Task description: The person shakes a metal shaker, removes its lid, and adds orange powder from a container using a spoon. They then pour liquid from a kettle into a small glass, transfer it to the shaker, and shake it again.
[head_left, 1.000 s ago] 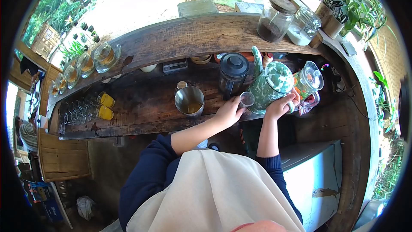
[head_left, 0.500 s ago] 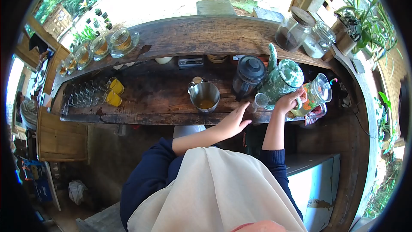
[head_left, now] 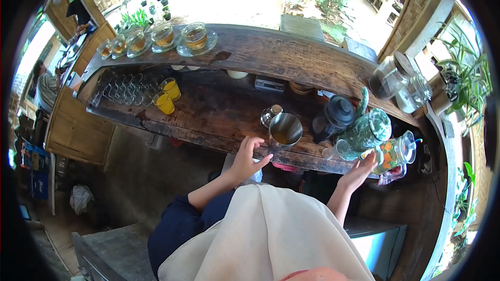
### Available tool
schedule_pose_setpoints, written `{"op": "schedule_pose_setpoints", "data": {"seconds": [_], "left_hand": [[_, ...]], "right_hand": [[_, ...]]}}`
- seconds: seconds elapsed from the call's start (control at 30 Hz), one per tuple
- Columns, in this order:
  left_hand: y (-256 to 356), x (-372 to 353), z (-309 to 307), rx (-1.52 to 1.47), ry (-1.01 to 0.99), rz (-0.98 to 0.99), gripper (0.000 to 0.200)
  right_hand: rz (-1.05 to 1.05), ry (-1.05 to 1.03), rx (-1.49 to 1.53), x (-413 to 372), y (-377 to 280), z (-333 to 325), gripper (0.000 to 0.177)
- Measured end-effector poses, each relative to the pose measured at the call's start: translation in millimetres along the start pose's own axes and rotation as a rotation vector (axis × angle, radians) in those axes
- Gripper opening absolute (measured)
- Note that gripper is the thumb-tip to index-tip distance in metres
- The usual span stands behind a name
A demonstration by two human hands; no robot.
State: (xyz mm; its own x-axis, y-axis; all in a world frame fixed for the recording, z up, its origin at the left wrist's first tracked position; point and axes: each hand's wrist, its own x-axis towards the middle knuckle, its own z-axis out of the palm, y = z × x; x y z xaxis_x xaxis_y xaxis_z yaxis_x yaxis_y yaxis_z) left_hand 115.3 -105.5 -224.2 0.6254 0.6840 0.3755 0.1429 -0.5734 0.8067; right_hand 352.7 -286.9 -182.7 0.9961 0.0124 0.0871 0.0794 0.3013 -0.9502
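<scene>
My left hand (head_left: 244, 164) is open, its thumb and fingers spread just left of a steel cup (head_left: 293, 125) with some brownish liquid at the bottom. Behind that cup stands a small shiny vessel (head_left: 267, 118). To the right, my right hand (head_left: 358, 173) is open at the front of a green-and-white speckled teapot (head_left: 364, 132), fingers stretched out beside its handle. A small clear glass (head_left: 341, 151) is in front of the teapot. The black-lidded French press (head_left: 329, 119) stands at its left, and a glass pitcher (head_left: 400, 151) with orange patterns at its right.
On the wooden counter (head_left: 213, 122), two glasses of yellow drink (head_left: 165, 103) stand beside several clear glass cups (head_left: 125, 89). Cups of tea on saucers (head_left: 195, 40) line the raised shelf (head_left: 281, 49). Lidded jars (head_left: 386, 79) stand right; a person (head_left: 47, 86) is far left.
My right hand has let go of the teapot's handle. My left hand has moved left, from near the small glass to beside the steel cup. The view has turned left.
</scene>
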Motion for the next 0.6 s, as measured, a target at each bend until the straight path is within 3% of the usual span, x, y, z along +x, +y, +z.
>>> {"op": "schedule_pose_setpoints", "data": {"seconds": [0.03,0.13,0.17,0.2,0.27,0.33,0.4,0.53,0.6], "left_hand": [[-4.2,3.1,-1.6,-0.011,-0.044,-0.032,0.064],[-3.3,19.1,6.1,-0.036,0.014,0.085,0.075],[-4.8,23.1,12.8,-0.089,-0.034,0.081,0.088],[-0.7,25.2,19.0,-0.093,-0.028,0.08,0.088],[8.8,28.8,30.2,-0.325,-0.025,0.052,0.089],[0.0,31.8,40.5,-0.318,-0.017,0.081,0.095],[-6.8,34.2,42.8,-0.317,-0.031,0.086,0.096],[-10.9,35.0,29.2,-0.317,-0.099,0.059,0.096],[-17.7,33.4,22.0,-0.27,-0.104,0.075,0.096]], "right_hand": [[-0.012,-0.011,0.042,-10.4,3.4,-4.8,0.062],[0.051,-0.176,0.19,-46.6,0.4,-6.8,0.055],[0.093,-0.222,0.216,-56.6,-3.7,-1.7,0.051],[0.09,-0.228,0.213,-61.0,-2.6,0.4,0.051],[0.156,-0.528,0.295,-67.7,0.4,2.8,0.048],[0.152,-0.553,0.296,-71.7,-2.1,14.7,0.046],[0.204,-0.718,0.287,-71.7,-1.0,23.9,0.046],[0.148,-0.746,0.151,-61.5,3.0,56.5,0.041],[0.106,-0.698,0.044,-54.3,16.9,77.6,0.029]]}}
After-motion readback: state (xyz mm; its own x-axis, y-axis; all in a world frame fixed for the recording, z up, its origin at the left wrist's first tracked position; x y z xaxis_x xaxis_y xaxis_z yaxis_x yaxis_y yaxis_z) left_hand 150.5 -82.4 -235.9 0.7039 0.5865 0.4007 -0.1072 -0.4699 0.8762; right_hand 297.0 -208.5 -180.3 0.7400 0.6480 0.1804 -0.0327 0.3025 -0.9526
